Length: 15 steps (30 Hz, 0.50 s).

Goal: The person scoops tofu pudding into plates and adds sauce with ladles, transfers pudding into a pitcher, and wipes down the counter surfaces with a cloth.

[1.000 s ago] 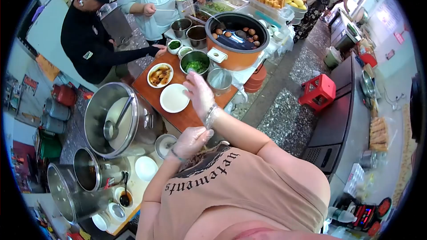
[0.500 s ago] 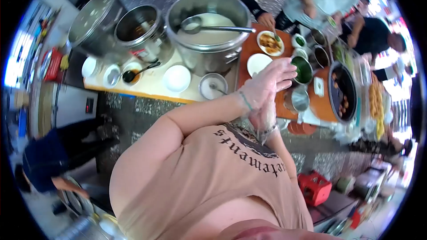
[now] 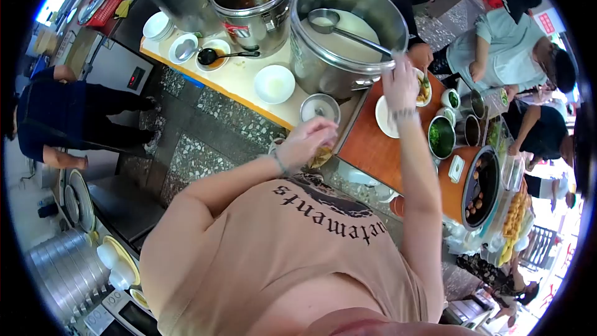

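My right hand [image 3: 401,86], blurred, is at the end of a long-handled metal ladle [image 3: 357,38], its fingers closed around the handle tip. The ladle leans on the rim of a big steel pot [image 3: 336,78], with its bowl over white, porridge-like contents. My left hand [image 3: 306,144] hovers before the table edge, fingers loosely bent and nothing visible in them. A thin clear glove seems to cover it. Close to its fingertips stands a small metal bowl [image 3: 311,117] with white contents and a spoon. A white plate [image 3: 384,117] lies just left of my right wrist.
A white bowl [image 3: 274,84], a bowl with a black ladle [image 3: 230,54] and two more steel pots [image 3: 255,31] stand to the left. Rightward are chopped greens [image 3: 441,137] and an orange cooker [image 3: 454,193]. Across the table is a co-worker's hand [image 3: 421,56]; another person [image 3: 62,109] stands left.
My hands have come apart from being pressed together. The right went up to the ladle handle, the left toward the metal bowl. The view has turned, shifting the pots rightward.
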{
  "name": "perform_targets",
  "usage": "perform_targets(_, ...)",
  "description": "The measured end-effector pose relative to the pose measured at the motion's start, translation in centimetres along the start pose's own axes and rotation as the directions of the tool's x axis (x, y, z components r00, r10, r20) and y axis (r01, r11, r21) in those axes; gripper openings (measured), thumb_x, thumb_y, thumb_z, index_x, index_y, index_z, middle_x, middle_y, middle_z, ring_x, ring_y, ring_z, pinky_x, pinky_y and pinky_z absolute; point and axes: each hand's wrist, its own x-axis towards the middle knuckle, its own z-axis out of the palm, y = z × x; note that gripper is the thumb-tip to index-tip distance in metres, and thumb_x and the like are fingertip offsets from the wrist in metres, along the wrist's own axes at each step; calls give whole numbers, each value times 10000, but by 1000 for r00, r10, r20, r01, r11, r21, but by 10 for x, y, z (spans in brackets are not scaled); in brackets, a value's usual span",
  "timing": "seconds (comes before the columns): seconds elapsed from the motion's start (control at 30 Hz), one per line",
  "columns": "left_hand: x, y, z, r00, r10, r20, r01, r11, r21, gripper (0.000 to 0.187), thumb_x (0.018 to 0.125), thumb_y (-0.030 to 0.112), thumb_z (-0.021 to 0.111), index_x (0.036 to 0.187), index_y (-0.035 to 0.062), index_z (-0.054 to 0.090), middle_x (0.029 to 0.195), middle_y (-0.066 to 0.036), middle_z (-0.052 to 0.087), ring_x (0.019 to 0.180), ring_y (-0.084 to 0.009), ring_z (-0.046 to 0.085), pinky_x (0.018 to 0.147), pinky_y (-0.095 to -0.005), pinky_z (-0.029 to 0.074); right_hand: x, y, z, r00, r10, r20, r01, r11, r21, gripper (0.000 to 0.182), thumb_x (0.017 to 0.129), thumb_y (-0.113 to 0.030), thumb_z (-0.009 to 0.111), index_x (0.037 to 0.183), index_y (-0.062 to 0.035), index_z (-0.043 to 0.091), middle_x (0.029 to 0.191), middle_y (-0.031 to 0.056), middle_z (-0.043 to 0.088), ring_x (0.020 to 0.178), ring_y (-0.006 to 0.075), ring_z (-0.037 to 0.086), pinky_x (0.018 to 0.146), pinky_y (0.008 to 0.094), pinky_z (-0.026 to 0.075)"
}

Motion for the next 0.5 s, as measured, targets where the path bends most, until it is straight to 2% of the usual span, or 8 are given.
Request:
perform_targets(0.03, -3, -7, -6, 1000, -1, -13, 1, 1000, -2, 222, 969, 138, 496, 1147, 17, 550, 1047, -86, 594, 915, -148, 595, 843, -279, 489, 25, 10, 19, 991, -121, -63, 102, 965, -243, 414, 859, -243, 580, 1240, -87, 544, 1205, 150, 593, 1101, 307, 569, 959, 453, 431)
perform_targets(0.1, -13, -18, -23, 997, 10, -74, -19, 993, -117, 202, 967, 104, 483, 1131, 10, 555, 1026, -88, 599, 913, -152, 594, 843, -281, 492, 71, 30, 47, 885, 186, 428, 4, 914, -407, 361, 873, -244, 531, 1210, -115, 561, 1200, 153, 600, 1096, 297, 585, 943, 468, 441)
perform_targets(0.17, -22, -11, -41, 992, 47, -119, -60, 992, -114, 195, 969, 93, 470, 1122, 7, 555, 1023, -89, 597, 914, -154, 591, 838, -283, 493, 103, 31, 56, 736, 379, 561, -85, 874, -478, 335, 825, -172, 533, 1148, -94, 578, 1122, 175, 635, 1034, 344, 616, 864, 479, 481)
perform_targets(0.3, -32, 0, -93, 976, 87, -201, -101, 993, -59, 179, 970, 99, 474, 1097, 6, 560, 1006, -83, 600, 889, -145, 587, 824, -283, 495, 105, 41, 70, 788, 0, 616, 254, 911, -324, 254, 820, -215, 529, 997, -46, 598, 998, 212, 655, 932, 371, 638, 776, 481, 509)
perform_targets(0.37, -33, 4, -120, 951, 71, -300, -130, 975, -181, 174, 966, 113, 489, 1084, 12, 569, 969, -69, 610, 866, -134, 584, 805, -273, 493, 100, 30, 46, 734, -20, 678, 157, 977, -141, 243, 839, -236, 525, 942, -26, 590, 823, 167, 657, 776, 328, 652, 661, 428, 515)
perform_targets(0.43, -31, 10, -143, 935, 97, -342, -163, 972, -169, 170, 962, 137, 508, 1062, 21, 581, 935, -53, 619, 842, -124, 582, 788, -261, 488, 99, -5, 4, 407, 295, 864, -465, 882, -83, 277, 873, -299, 509, 911, -38, 592, 649, 70, 571, 527, 213, 555, 473, 332, 441)
perform_targets(0.47, -27, 10, -154, 920, 121, -374, -188, 971, -148, 169, 962, 145, 511, 1052, 23, 586, 930, -50, 622, 836, -123, 583, 790, -263, 487, 90, -19, -8, 402, 292, 868, -460, 884, -85, 277, 873, -299, 509, 911, -38, 592, 649, 70, 571, 527, 213, 555, 473, 332, 441)
perform_targets(0.5, -24, 9, -160, 907, 140, -397, -207, 970, -131, 170, 962, 153, 513, 1041, 25, 591, 925, -47, 624, 830, -121, 584, 792, -264, 486, 79, -30, -21, 327, 360, 873, -657, 751, -63, 292, 886, -333, 500, 888, -54, 589, 601, 23, 502, 462, 157, 466, 419, 288, 362)
